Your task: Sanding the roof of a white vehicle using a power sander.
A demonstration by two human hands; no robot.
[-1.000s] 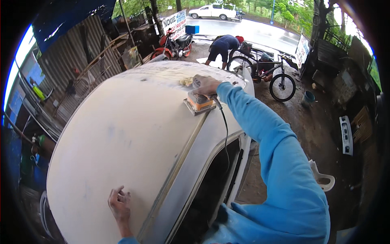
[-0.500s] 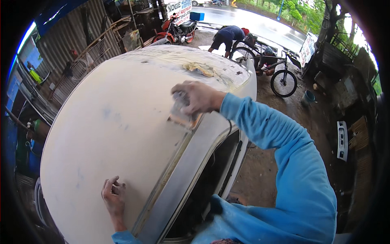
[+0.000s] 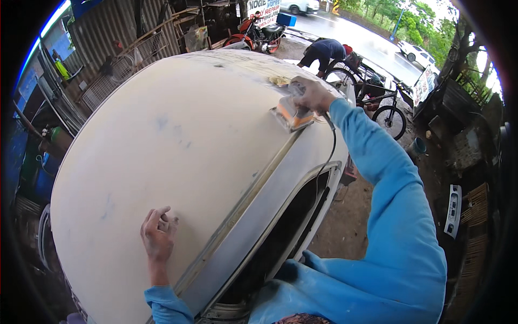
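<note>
A white, dusty car roof (image 3: 162, 146) fills the middle of the view. My right hand (image 3: 310, 94) grips an orange power sander (image 3: 291, 116) and presses it on the roof near its right edge. A black cord (image 3: 329, 151) runs from the sander down past the door opening. My left hand (image 3: 157, 233) rests on the roof near me, fingers partly curled, holding nothing. Both my arms are in blue sleeves.
A person in dark clothes (image 3: 324, 51) bends over beyond the car. A bicycle (image 3: 386, 110) stands at the right, a red motorbike (image 3: 259, 35) at the back. Corrugated metal walls (image 3: 108, 48) and clutter line the left. Dirt ground (image 3: 350, 227) lies at the right.
My right hand has pushed the sander away from me, back toward the far end of the roof. My left hand has stayed on the near part of the roof.
</note>
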